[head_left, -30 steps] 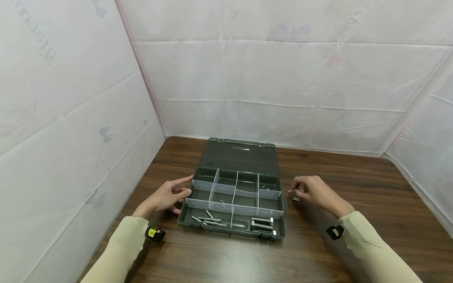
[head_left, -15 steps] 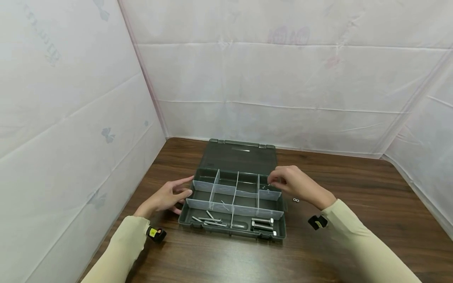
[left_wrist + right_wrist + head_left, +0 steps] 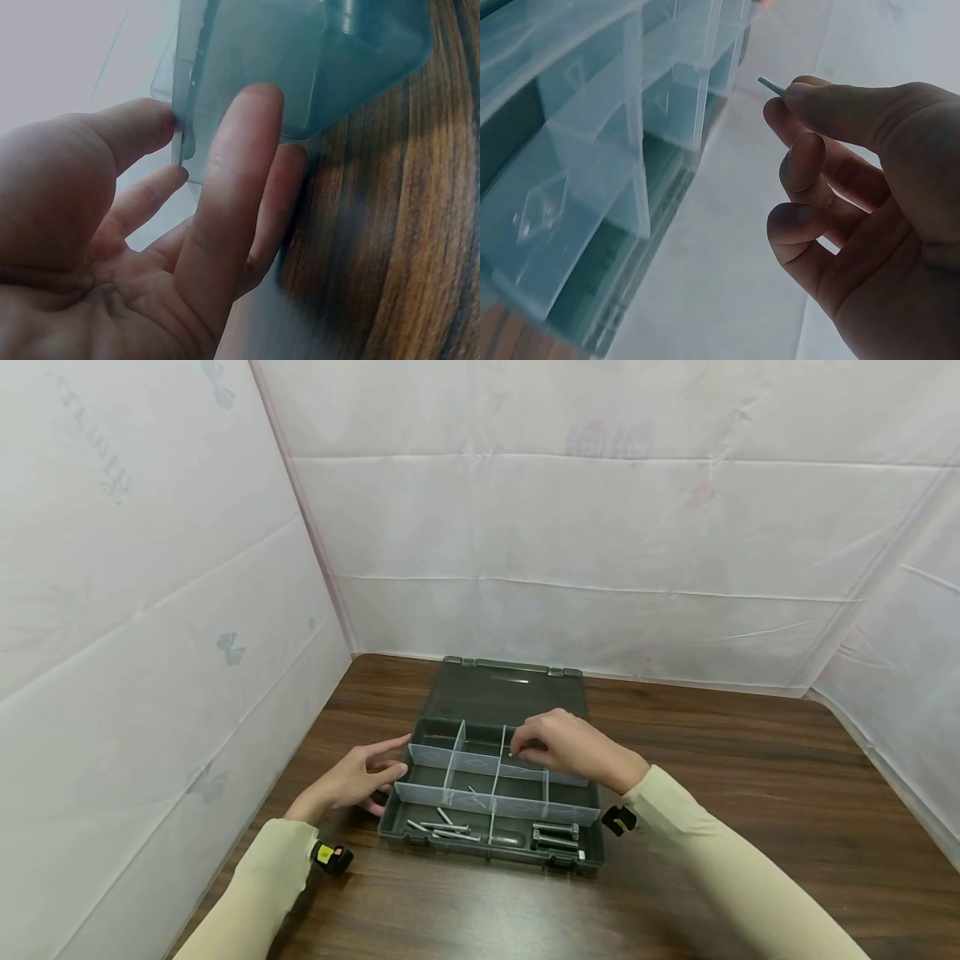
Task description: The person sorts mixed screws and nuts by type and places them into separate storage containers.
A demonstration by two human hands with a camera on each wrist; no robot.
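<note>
Head view: the right hand [image 3: 564, 745] hangs over the back row of the box [image 3: 491, 852], above the third compartment from the box's left wall, with thumb and forefinger pressed together on a small thin pin [image 3: 513, 753]. The pin is so slight that it could slip from the pinch and drop into the wrong compartment, since the clear dividers [image 3: 450, 767] stand close together and the neighbouring cells lie just beside the fingertips. A knuckle could also catch a divider and pull it loose. The left hand [image 3: 352, 779] lies on the table [image 3: 750, 752] against the box's left wall, fingers straight and relaxed, thumb touching the wall near the back corner. If it lifted away, the light box might slide under any bump. Bolts [image 3: 557, 833] lie in the front right compartment of the box, screws [image 3: 442, 827] in the front left one.

Left wrist view: the left hand [image 3: 150, 247] is spread, thumb tip and fingertips resting on the box [image 3: 300, 60] at its corner, holding nothing.

Right wrist view: the right hand [image 3: 855, 195] pinches the pin [image 3: 771, 85] by one end between thumb and forefinger, so only a short tip shows. The other fingers curl loosely beneath. The box [image 3: 592, 150] is to the left of the hand; the pin touches no divider.
</note>
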